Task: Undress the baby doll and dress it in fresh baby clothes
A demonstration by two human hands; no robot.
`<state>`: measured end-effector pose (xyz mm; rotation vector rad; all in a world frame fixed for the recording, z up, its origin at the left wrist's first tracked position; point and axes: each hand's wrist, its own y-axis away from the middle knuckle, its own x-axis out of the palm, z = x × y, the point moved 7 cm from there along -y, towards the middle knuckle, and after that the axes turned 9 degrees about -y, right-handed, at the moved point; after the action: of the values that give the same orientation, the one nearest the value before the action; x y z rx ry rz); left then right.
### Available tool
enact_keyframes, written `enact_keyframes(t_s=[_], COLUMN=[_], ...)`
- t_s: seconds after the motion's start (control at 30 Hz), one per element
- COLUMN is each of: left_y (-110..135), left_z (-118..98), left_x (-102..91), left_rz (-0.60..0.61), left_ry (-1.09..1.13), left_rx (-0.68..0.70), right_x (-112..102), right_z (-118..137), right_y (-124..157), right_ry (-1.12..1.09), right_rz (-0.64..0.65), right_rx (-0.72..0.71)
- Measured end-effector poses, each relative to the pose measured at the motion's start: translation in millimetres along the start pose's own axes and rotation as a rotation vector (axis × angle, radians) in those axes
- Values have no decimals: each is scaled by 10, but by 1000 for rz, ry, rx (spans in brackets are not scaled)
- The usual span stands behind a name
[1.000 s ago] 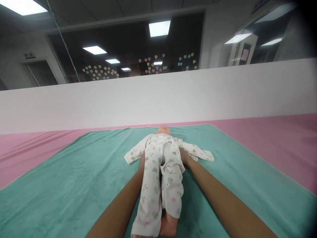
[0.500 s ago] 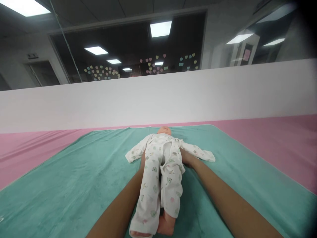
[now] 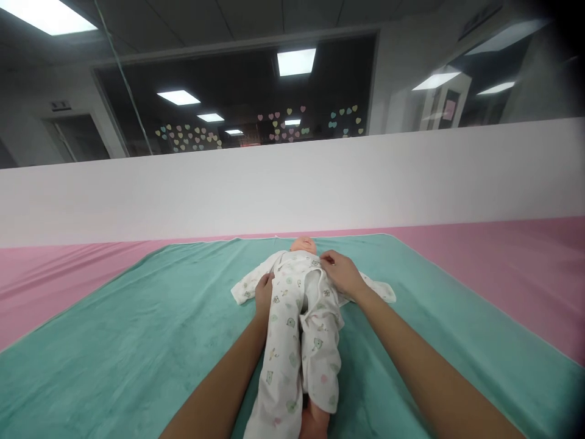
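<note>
Left hand (image 3: 264, 294) and right hand (image 3: 342, 274) touch a doll's white sleepsuit (image 3: 286, 341) on a teal towel (image 3: 114, 341).

Baby doll (image 3: 302, 245) lying on back, white printed sleepsuit (image 3: 286, 341) gaping down front, legs straight.

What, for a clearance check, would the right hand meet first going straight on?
The right hand rests on the doll's sleepsuit; its fingers would probably meet the doll's head next, though depth is unclear.

This is a training room for infant care, with a baby doll (image 3: 286, 317) on a teal towel (image 3: 114, 317), pink surface (image 3: 493, 256), paper hearts (image 3: 283, 125) on far glass (image 3: 237, 73), and ceiling panel lights (image 3: 296, 62).
</note>
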<state>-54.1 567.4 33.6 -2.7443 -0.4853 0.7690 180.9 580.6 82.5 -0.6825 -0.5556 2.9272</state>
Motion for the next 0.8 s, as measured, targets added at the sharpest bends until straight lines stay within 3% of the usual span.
enact_keyframes(t_s=[0.1,0.2,0.4,0.63,0.8], left_y=[21,36,-13,-136,-316], left_z=[-35,-90,-326,-576,-713], left_x=[-83,-118,-140,-192,-43], left_rz=[-68,-74,24,116,202], left_ry=[38,55,51,-111,-206], left_rx=[-7,10,143,227,246], right_x=[106,170,184,153,144], right_z=[77,-27,-282,-268,-404], right_y=[23,7,-37,-43,-65], right_ry=[-59,-120,-177,-141,-155], right_rz=[32,52,41,-27,-8], right_rx=[-59,-49,-6,-81,-23])
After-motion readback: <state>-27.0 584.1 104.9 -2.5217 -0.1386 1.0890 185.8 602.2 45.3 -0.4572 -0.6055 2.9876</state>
